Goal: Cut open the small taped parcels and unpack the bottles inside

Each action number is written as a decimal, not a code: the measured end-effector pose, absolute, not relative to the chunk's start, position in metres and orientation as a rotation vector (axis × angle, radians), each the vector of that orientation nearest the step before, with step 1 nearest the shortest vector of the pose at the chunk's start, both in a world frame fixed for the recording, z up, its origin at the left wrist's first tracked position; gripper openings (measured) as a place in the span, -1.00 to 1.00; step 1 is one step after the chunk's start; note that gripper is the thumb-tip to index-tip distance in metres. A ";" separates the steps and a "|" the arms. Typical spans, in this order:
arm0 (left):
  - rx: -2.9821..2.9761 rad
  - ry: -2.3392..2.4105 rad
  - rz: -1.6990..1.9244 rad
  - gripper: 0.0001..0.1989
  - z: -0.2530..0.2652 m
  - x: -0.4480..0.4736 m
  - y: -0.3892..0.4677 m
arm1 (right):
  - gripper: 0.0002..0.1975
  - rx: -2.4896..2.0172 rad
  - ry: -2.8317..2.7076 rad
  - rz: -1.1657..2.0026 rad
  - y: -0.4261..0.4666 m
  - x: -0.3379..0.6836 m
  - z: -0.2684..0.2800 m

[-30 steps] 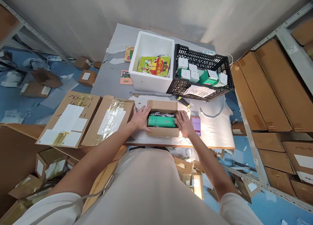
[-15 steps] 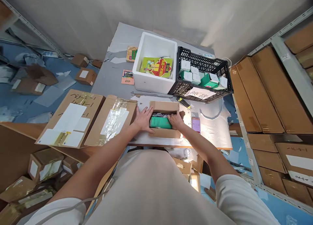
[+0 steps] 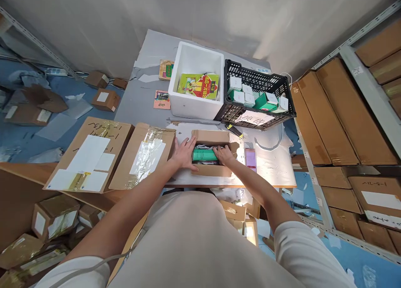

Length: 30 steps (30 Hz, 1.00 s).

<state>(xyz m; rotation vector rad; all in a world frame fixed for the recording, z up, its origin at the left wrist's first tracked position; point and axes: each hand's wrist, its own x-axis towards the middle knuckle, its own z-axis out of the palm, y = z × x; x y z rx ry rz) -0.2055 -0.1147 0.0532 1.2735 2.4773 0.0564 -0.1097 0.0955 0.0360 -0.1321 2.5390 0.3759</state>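
An open cardboard box stands at the front of the table, its flaps folded out. Inside it lies a green carton on crumpled paper packing. My left hand rests spread against the box's left side, thumb towards the front corner. At the opposite end my right hand reaches in, its curled fingers gripping the right end of the green carton; the fingertips are partly hidden.
Left of the box lie two taped cardboard parcels. Behind stand a white foam bin with booklets and a black crate of green-and-white cartons. A yellow-black cutter and a purple box lie to the right. Shelves of cartons flank the table.
The green carton now sits a little lower in the cardboard box, showing less of its face. Both hands keep nearly the same places. The camera view has shifted slightly.
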 end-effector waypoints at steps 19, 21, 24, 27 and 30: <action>1.241 2.467 0.060 0.42 0.053 -0.209 -0.119 | -0.36 -0.222 2.730 0.132 0.106 -0.107 0.115; 1.244 2.467 0.064 0.42 0.053 -0.208 -0.115 | -0.36 -0.221 2.673 0.185 0.100 -0.114 0.119; 1.259 2.468 0.072 0.41 0.053 -0.204 -0.104 | -0.41 -0.227 2.651 0.221 0.086 -0.125 0.126; 1.246 2.482 0.056 0.40 0.053 -0.201 -0.093 | -0.43 -0.288 2.696 0.178 0.071 -0.133 0.130; 1.233 2.480 0.046 0.38 0.055 -0.201 -0.090 | -0.39 -0.436 2.793 0.020 0.069 -0.127 0.120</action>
